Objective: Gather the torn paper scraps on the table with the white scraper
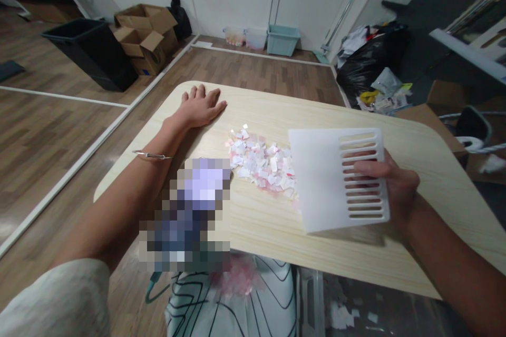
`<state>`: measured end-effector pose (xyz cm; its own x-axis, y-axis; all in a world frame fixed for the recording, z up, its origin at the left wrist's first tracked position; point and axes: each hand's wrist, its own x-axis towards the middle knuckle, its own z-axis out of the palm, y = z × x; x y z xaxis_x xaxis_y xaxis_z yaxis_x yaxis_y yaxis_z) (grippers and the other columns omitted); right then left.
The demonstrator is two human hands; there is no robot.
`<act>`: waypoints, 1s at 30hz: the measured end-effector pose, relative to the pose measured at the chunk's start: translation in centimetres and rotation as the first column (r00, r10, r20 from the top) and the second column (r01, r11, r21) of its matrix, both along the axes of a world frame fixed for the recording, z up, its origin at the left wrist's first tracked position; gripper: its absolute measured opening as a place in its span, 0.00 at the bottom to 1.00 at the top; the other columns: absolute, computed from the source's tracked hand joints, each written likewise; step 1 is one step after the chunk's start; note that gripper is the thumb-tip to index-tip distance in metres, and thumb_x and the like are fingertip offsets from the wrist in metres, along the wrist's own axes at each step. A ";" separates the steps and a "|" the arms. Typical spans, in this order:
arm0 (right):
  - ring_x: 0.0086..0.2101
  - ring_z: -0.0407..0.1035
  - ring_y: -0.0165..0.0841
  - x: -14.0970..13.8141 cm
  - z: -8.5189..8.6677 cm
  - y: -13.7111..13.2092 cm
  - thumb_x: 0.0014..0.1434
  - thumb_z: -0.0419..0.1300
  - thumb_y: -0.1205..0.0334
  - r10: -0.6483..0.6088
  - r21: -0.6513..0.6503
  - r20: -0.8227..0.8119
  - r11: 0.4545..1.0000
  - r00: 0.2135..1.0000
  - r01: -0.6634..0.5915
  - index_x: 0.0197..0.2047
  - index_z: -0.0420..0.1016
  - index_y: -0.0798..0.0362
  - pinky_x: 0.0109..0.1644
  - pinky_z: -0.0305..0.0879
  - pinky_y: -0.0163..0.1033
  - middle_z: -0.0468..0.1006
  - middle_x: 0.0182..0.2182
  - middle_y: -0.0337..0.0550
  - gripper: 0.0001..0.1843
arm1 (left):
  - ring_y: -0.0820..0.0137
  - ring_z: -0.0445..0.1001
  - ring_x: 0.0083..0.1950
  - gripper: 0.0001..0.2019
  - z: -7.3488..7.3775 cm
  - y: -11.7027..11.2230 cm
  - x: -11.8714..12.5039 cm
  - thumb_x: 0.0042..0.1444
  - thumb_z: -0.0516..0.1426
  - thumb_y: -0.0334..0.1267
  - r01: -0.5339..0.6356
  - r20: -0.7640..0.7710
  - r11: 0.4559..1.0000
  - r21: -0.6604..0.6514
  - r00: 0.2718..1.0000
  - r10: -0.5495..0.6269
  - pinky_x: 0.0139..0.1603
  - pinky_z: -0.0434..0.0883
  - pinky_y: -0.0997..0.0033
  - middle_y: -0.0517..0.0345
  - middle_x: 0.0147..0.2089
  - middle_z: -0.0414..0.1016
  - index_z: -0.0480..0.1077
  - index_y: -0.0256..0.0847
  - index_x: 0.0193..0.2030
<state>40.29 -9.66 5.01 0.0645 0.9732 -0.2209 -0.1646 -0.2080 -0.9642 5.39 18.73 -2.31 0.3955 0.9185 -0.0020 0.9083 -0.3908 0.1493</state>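
My left hand [201, 107] lies on the far left part of the pale wooden table [261, 229], palm down with its fingers spread. On the right, my right hand [401, 184] grips a white slotted plastic panel [320, 179] by its slotted end, thumb on top and the other fingers mostly hidden behind it. The panel is held tilted, its plain edge beside a spread pile of small paper scraps [269, 163], white with some pink. It covers the right end of the pile. Whether that edge touches the table, I cannot tell.
A pixelated object [197, 200] lies at the table's left front. Pink scraps [237, 276] rest on my lap, and a grey container [356, 310] with scraps is below the front edge. Beyond stand a black bin [95, 55], cardboard boxes [144, 37] and a teal tub [282, 41].
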 end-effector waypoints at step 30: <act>0.21 0.79 0.42 2.1 0.7 0.0 0.64 0.74 0.29 0.476 0.214 0.123 0.844 0.871 -0.492 0.31 0.93 0.44 0.27 0.78 0.45 0.83 0.20 0.45 0.27 | 0.29 0.50 0.94 0.44 0.4 -0.3 0.1 0.80 0.42 0.68 -0.011 0.087 0.999 -0.038 0.996 0.014 0.91 0.49 0.21 0.34 0.94 0.57 0.60 0.47 0.93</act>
